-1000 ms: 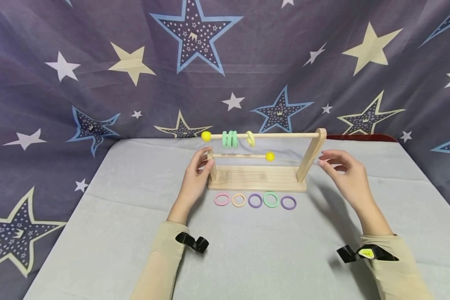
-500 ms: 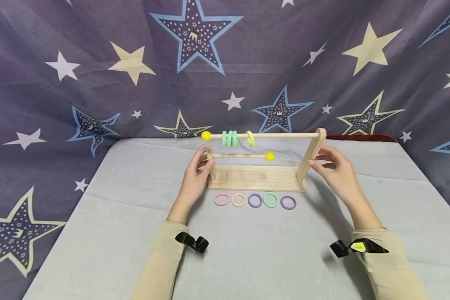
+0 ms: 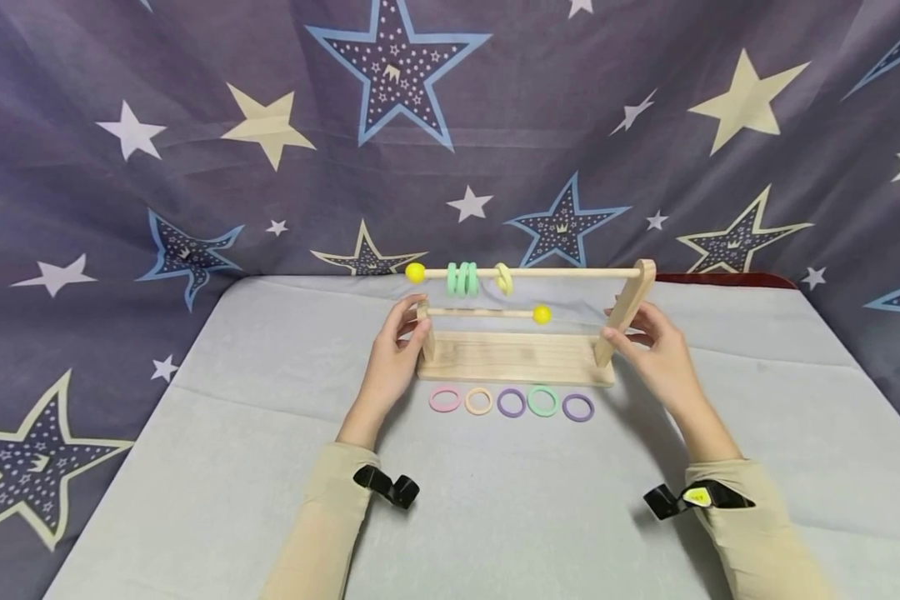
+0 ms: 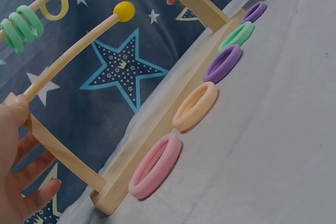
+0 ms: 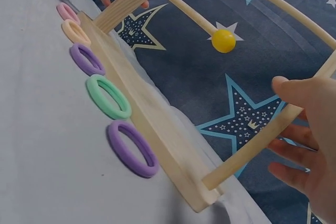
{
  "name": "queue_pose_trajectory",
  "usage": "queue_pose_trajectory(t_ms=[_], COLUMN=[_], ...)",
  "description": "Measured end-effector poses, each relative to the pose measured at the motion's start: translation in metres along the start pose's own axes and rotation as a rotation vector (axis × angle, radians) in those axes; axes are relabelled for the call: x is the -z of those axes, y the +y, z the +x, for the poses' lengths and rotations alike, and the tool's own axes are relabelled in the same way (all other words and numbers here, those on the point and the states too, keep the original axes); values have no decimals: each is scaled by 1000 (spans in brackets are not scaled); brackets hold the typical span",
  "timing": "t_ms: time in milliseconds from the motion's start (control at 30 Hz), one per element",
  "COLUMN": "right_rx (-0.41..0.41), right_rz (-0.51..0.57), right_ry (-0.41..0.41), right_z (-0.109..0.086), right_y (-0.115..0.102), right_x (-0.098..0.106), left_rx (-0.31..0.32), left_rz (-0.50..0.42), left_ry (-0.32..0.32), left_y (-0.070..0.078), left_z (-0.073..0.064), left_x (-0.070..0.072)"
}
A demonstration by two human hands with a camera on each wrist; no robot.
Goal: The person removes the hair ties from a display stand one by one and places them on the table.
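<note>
A wooden rack stands on the table, with an upright post at each end and two rods ending in yellow balls. My left hand holds the shorter left post, thumb at its top. My right hand grips the taller right post, thumb in front and fingers behind. Green hair ties and a yellow hair tie hang on the upper rod. The lower rod bears no hair ties.
In front of the base lies a row of hair ties: pink, peach, purple, green and another purple one. A grey cloth covers the table. Behind hangs a star-patterned curtain.
My right hand has moved left from beside the rack and taken hold of the right post. My left hand stays on the left post. The hair ties keep their places.
</note>
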State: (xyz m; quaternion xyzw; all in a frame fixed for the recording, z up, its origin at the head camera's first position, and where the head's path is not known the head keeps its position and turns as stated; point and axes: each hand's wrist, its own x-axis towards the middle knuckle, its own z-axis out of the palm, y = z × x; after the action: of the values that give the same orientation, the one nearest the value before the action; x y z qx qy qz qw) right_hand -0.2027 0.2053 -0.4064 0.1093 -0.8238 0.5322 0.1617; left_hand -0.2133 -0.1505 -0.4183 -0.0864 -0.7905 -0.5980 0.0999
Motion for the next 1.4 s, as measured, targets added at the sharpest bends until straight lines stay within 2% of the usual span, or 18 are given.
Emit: queue_pose_trajectory(t_ms=[233,533,700,833,933,1100,1133,1200,1333,1400], right_rx=[12,-1,-6,-5,-2,3,2,0,-5,-8], right_rz=[-6,-15,-14,-34,-48,-53,-48,-40,-36,-34], right_ry=[12,7,7,6,8,6,5,1,-2,5], right_z=[-1,-2,-2,-2,-1,-1,-1,-2,-2,-2], right_y=[5,1,-1,-1,1,1,1,1,1,0], right_x=[-1,0,-1,-1,0,1,1,1,0,-1], left_rx=[-23,-30,-64,-123,-169,-223,-231,-254,-278,-274], left_rz=[10,39,57,58,47,20,16,11,46,73], left_ry=[12,21,91,173,207,245,250,257,259,264], left_y=[-5,1,8,14,20,31,39,43,50,47], left_z=[1,0,-2,-2,-3,-3,-5,-7,-11,-11], left_x=[-1,1,1,0,0,-3,-3,-5,-9,-12])
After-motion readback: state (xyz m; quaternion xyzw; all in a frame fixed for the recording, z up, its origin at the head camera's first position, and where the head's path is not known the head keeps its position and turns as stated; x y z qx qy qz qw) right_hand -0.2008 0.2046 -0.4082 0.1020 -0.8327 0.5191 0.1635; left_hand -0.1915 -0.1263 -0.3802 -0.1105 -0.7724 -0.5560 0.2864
